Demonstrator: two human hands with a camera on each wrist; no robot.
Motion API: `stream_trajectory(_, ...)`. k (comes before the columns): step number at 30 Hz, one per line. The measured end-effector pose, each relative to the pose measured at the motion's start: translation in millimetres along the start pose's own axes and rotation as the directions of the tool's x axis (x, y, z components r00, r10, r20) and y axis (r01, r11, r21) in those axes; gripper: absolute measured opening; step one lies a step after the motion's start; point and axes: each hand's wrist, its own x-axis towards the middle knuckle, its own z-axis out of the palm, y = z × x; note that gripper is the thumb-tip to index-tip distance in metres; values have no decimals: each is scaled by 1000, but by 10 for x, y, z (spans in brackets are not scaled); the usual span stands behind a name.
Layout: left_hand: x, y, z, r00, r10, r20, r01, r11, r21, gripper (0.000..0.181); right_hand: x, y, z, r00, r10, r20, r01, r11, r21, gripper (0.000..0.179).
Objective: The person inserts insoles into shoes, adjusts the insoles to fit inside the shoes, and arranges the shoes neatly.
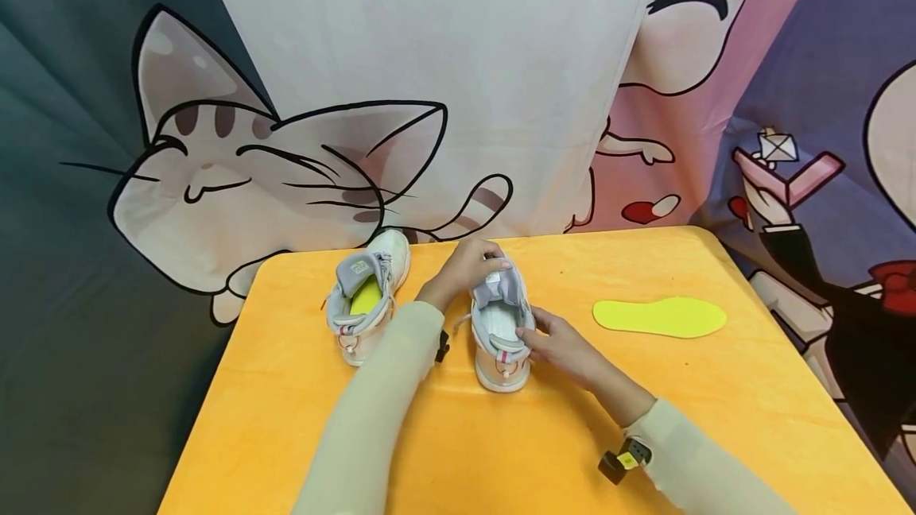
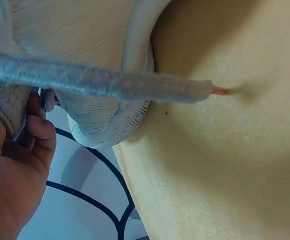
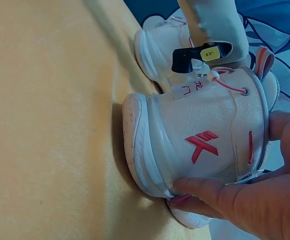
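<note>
A white sneaker [image 1: 503, 372] stands in the middle of the table, heel toward me, with a pale interior. My left hand [image 1: 468, 267] pinches the top of its grey tongue [image 1: 492, 290]; in the left wrist view the thumb and curled fingers hold its edge. A loose grey lace [image 2: 110, 84] with an orange tip crosses that view. My right hand [image 1: 564, 346] grips the right side of the collar, thumb at the opening and fingers outside. In the right wrist view those fingers lie along the shoe's side, near a red logo [image 3: 201, 146].
To the left stands a second white sneaker [image 1: 355, 346] with a yellow-green insole [image 1: 366, 297] inside. Another yellow-green insole [image 1: 660, 317] lies flat on the orange table [image 1: 444, 451] at right. Cartoon-printed curtains [image 1: 444, 38] hang behind the table's back edge.
</note>
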Motion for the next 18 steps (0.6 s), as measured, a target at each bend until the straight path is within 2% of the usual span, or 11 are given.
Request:
stream_trajectory(7, -40, -2, -8, 1000, -17, -3, 17, 1000, 9, 17, 8, 1, 19, 1000, 6, -9, -7, 1000, -21, 67)
stream_trajectory(18, -250, 208, -73, 998, 23, -63, -23, 1000, 3, 18, 20, 23, -6, 999, 11, -32, -12, 999, -36, 64)
